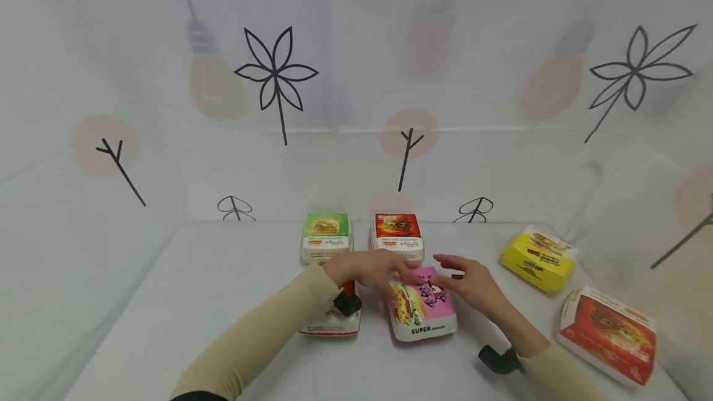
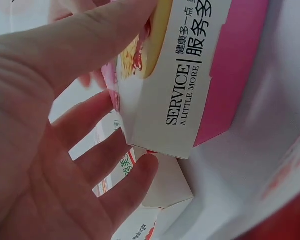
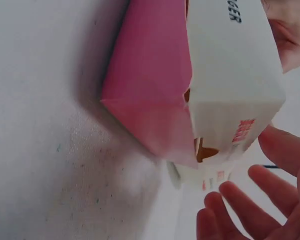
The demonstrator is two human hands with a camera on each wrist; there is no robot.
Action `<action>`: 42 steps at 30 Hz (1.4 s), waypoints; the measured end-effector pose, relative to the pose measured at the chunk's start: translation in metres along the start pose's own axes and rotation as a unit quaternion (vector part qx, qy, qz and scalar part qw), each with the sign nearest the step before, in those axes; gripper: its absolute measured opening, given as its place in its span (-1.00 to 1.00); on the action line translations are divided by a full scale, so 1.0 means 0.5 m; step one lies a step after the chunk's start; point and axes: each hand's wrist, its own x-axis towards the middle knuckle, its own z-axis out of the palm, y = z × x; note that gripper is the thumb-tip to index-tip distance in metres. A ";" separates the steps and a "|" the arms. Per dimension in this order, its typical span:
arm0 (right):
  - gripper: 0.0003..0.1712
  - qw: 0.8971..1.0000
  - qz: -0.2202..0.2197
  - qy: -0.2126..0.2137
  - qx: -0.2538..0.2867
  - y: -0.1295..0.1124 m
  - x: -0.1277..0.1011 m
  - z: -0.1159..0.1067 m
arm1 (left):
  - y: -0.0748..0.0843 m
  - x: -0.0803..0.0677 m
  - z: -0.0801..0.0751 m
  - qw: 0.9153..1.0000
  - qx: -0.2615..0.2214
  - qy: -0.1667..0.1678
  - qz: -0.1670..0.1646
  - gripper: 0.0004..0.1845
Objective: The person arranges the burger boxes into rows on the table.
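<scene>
A pink and white burger box [image 1: 424, 314], marked SUPER BURGER, sits on the white table between both hands. My left hand [image 1: 375, 270] is at its left side, and the left wrist view shows the thumb reaching over the printed face with the other fingers spread beside the far corner. At the opposite side is my right hand [image 1: 472, 284]. Its thumb [image 3: 282, 147] lies against the box's corner in the right wrist view, while its loosely bent fingers stand apart from the cardboard. Just behind is a red-topped burger box [image 1: 397, 231].
A green-topped box [image 1: 327, 234] stands back left. Another white box [image 1: 331, 325] is partly hidden under the left forearm. To the right lie a yellow box [image 1: 539, 258] and a red box [image 1: 609, 333]. A patterned white curtain [image 1: 356, 79] encloses the table's back and sides.
</scene>
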 end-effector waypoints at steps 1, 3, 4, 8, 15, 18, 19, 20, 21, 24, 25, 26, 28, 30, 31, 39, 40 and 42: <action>-0.26 1.000 -0.003 0.005 0.000 -0.003 -0.005 -0.001 | -0.001 0.001 0.001 1.000 0.002 0.002 0.001 -0.30; -0.28 1.000 -0.008 0.011 -0.003 -0.008 -0.017 -0.001 | -0.002 0.002 0.001 1.000 0.003 0.006 0.004 -0.31; -0.29 1.000 -0.010 0.012 -0.003 -0.011 -0.023 -0.001 | -0.003 0.003 0.001 1.000 0.003 0.007 0.003 -0.31; -0.35 0.999 -0.029 0.019 -0.010 -0.015 -0.051 0.003 | -0.004 0.002 0.000 1.000 0.004 0.010 -0.004 -0.33; -0.41 0.996 -0.071 0.051 -0.013 -0.014 -0.097 0.010 | -0.004 0.004 0.004 1.000 0.005 0.010 -0.002 -0.31; -0.41 0.994 -0.083 0.061 -0.021 -0.012 -0.110 0.015 | -0.003 0.004 0.004 1.000 0.010 0.010 0.002 -0.30; -0.40 0.994 -0.084 0.064 -0.025 -0.012 -0.113 0.017 | -0.003 0.004 0.004 1.000 0.012 0.010 0.003 -0.30; -0.40 0.994 -0.082 0.066 -0.027 -0.011 -0.116 0.019 | -0.002 0.004 0.004 1.000 0.013 0.010 0.005 -0.30; -0.40 0.994 -0.079 0.066 -0.029 -0.011 -0.118 0.021 | -0.002 0.004 0.004 1.000 0.013 0.010 0.005 -0.29; -0.35 0.996 -0.062 0.063 -0.027 -0.010 -0.123 0.029 | -0.001 0.004 0.003 1.000 0.015 0.010 0.006 -0.29; -0.33 0.996 -0.056 0.060 -0.023 -0.010 -0.124 0.031 | -0.001 0.004 0.003 1.000 0.015 0.010 0.006 -0.29; -0.31 0.997 -0.051 0.056 -0.019 -0.010 -0.124 0.034 | -0.001 0.004 0.003 1.000 0.014 0.010 0.006 -0.30; -0.28 0.998 -0.043 0.051 -0.014 -0.010 -0.124 0.039 | -0.002 0.005 0.003 1.000 0.014 0.009 0.007 -0.30; -0.27 0.998 -0.040 0.048 -0.013 -0.011 -0.123 0.042 | -0.002 0.005 0.003 1.000 0.012 0.009 0.007 -0.31; -0.29 0.998 -0.042 0.047 -0.016 -0.009 -0.122 0.043 | -0.001 0.005 0.004 1.000 0.012 0.009 0.008 -0.31; -0.41 0.996 -0.084 0.009 -0.019 0.011 -0.107 0.019 | 0.002 -0.001 -0.003 0.999 0.035 0.012 0.010 -0.33; -0.41 0.996 -0.092 -0.001 -0.016 0.013 -0.105 0.015 | 0.002 -0.001 -0.004 0.999 0.039 0.011 0.011 -0.35; -0.42 0.994 -0.107 -0.022 -0.013 0.018 -0.101 0.005 | 0.001 -0.001 -0.005 0.999 0.038 0.010 0.007 -0.39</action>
